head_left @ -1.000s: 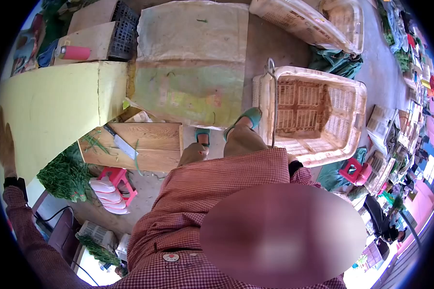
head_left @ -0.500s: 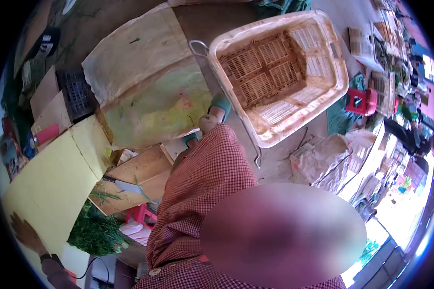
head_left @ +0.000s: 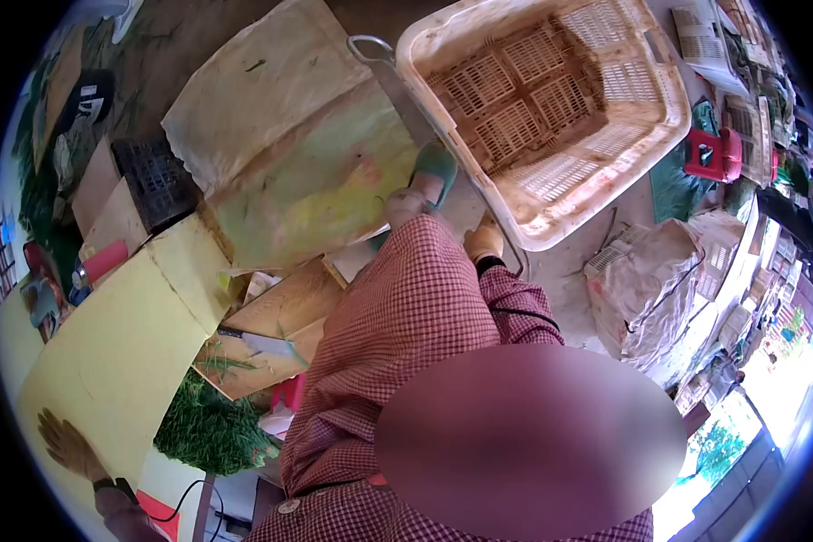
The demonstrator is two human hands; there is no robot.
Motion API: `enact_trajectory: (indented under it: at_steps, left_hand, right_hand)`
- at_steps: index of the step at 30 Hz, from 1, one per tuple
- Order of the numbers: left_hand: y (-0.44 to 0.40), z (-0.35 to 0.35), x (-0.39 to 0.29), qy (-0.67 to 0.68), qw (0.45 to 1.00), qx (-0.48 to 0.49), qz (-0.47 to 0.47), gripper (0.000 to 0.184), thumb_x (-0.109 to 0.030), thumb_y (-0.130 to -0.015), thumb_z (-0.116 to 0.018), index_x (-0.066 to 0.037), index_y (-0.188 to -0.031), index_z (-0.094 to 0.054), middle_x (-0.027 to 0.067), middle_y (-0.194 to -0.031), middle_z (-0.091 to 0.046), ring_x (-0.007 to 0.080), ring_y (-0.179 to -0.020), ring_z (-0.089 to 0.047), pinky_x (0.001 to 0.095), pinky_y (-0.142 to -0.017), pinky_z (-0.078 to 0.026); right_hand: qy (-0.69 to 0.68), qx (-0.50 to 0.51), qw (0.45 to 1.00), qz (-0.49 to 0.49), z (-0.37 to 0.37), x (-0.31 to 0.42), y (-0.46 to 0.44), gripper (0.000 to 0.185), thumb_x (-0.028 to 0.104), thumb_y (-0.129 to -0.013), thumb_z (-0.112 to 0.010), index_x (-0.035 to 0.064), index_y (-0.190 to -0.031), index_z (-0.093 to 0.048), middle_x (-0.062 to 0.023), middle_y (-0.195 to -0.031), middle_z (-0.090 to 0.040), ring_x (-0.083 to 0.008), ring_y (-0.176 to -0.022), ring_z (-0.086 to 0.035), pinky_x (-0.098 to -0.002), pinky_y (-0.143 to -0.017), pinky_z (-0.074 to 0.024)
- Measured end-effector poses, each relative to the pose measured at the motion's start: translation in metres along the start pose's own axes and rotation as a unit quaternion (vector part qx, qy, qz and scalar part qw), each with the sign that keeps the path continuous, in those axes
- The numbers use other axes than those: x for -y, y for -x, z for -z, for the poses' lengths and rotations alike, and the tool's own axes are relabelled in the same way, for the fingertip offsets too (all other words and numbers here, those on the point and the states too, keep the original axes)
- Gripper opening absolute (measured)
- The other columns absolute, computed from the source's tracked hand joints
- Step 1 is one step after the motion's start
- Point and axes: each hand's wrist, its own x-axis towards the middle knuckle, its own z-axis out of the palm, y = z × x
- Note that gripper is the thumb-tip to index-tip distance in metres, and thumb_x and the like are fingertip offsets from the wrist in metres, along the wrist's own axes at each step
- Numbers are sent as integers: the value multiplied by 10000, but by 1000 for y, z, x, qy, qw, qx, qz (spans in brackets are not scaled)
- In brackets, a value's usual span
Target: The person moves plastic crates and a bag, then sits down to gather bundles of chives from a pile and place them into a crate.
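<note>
My left hand [head_left: 69, 446] has its fingers spread over a pale yellow board [head_left: 117, 343], at its lower left edge. A black band circles the wrist, with a dark cable close by. My right hand [head_left: 485, 240] is beside the wire handle [head_left: 506, 237] on the near side of a large, dirt-stained plastic basket [head_left: 537, 237]. Its fingers are partly hidden, and I cannot tell whether they grip the handle. Nothing lies inside the basket. Right of my left hand, a knife [head_left: 260, 343] rests on a wooden board [head_left: 285, 312] with green scraps.
A worn paper-like sheet [head_left: 253, 99] covers the floor ahead. Cut greens [head_left: 203, 425] are heaped below the wooden board. At left are a black crate [head_left: 154, 181] and a pink flask-like cylinder [head_left: 106, 260]. A crumpled sack [head_left: 641, 285] and a red stool [head_left: 714, 155] stand right.
My right hand has come into view and reached the basket's near side by its handle. My left hand keeps to the yellow board. The whole view has shifted somewhat.
</note>
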Motion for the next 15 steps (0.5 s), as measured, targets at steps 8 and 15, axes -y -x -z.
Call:
enact_trajectory:
  at_steps: [8,15]
  left_hand:
    - [3,22,10,65,996,60,-7,577,-468,-1068,-241,-291,-1609,-145,-129,-1667,-159,75,-1526,-149,389,-1240,-107]
    - [-32,-55,-11,329,887,-324,-17,573,-367,-1064,-239,-245,-1615,-136,-88,-1677,-146,97,-1539,-116,378,-1253,-46]
  right_hand:
    - [86,34,993,80,-36,-34,-35,925,172,-856,-659,112,-1593,-104,-228,-1609,-245,-395,-1404,-405,-456,-1107,-417]
    - [145,234,960,53,13,-18,-19,816,76,-887,-499,238,-1606,-151,-60,-1650,-239,-315,-1471,-335,-463,-1198,-316]
